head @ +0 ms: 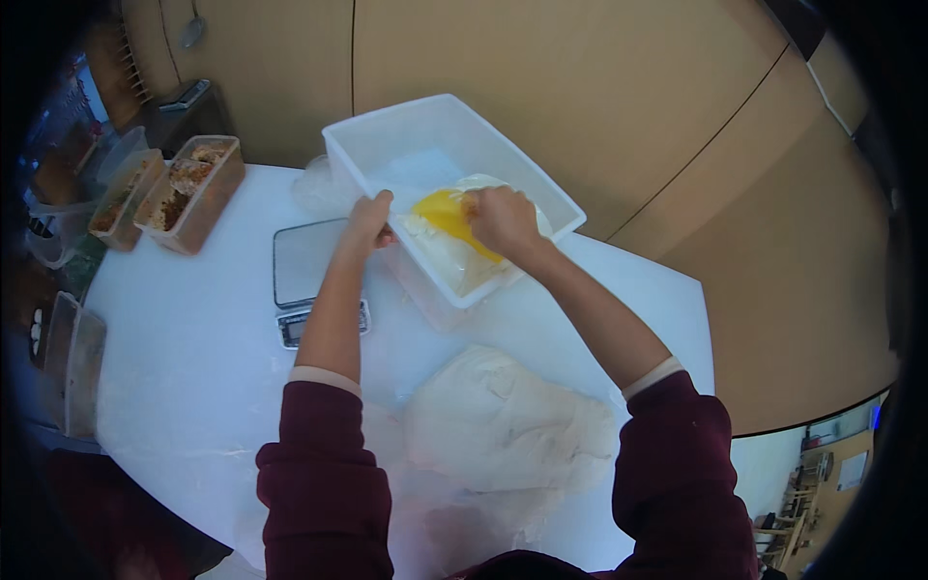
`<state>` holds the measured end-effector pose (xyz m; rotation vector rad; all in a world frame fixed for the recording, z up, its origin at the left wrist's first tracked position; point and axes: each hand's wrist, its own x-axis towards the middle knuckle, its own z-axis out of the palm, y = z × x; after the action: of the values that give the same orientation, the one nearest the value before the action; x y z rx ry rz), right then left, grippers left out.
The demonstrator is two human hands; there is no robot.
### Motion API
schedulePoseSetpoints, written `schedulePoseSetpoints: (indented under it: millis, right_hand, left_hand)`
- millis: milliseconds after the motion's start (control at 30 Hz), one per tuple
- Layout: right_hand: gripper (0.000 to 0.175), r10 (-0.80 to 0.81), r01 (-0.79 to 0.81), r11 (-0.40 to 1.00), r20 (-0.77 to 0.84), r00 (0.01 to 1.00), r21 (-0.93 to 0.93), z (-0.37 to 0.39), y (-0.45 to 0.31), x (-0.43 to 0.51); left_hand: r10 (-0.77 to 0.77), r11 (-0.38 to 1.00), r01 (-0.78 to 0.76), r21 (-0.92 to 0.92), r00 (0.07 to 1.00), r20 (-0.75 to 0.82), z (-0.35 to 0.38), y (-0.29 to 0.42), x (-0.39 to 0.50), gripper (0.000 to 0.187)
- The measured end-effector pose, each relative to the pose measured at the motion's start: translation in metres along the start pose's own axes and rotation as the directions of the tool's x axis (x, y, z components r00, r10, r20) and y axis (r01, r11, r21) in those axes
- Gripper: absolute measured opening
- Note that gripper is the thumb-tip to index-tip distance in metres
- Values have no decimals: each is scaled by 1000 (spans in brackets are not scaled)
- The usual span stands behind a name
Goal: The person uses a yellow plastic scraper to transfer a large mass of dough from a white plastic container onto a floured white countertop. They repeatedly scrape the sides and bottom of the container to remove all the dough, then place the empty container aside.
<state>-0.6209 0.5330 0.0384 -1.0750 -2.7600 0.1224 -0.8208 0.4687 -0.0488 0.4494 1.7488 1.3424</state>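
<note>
A white translucent plastic tub [522,141] stands tilted on the white table, with pale, soft dough [464,261] in its near end. My left hand [371,221] grips the tub's left rim, thumb on top. Inside the tub, my right hand [502,221] holds a yellow plastic dough scraper [442,212] against the dough. Part of the scraper is hidden behind my right fingers. A large mass of pale dough [507,420] lies spread on the table between my forearms, close to my body.
A digital scale [312,264] sits left of the tub, partly behind my left forearm. Plastic containers with brownish food [190,192] stand at the table's far left. Another clear container [76,366] is at the left edge. A wooden panel [580,65] rises behind the table [181,348].
</note>
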Motion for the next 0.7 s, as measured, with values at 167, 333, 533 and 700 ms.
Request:
schedulePoseSetpoints:
  millis: [167, 333, 533, 700]
  right_hand:
    - [17, 219, -214, 975, -119, 968, 55, 16, 31, 71]
    - [14, 324, -304, 817, 47, 945, 490, -7, 55, 92]
    - [15, 243, 151, 495, -303, 922, 856, -73, 53, 52]
    - [23, 225, -179, 336, 106, 969, 924, -50, 54, 39]
  left_hand:
    - [-1, 1000, 1, 18, 1000, 9, -1, 4, -5, 36]
    - [-5, 1000, 4, -8, 998, -66, 3, 5, -10, 43]
    - [-5, 1000, 5, -2, 997, -80, 5, 1, -6, 48]
    - [24, 998, -28, -57, 997, -77, 10, 0, -5, 44]
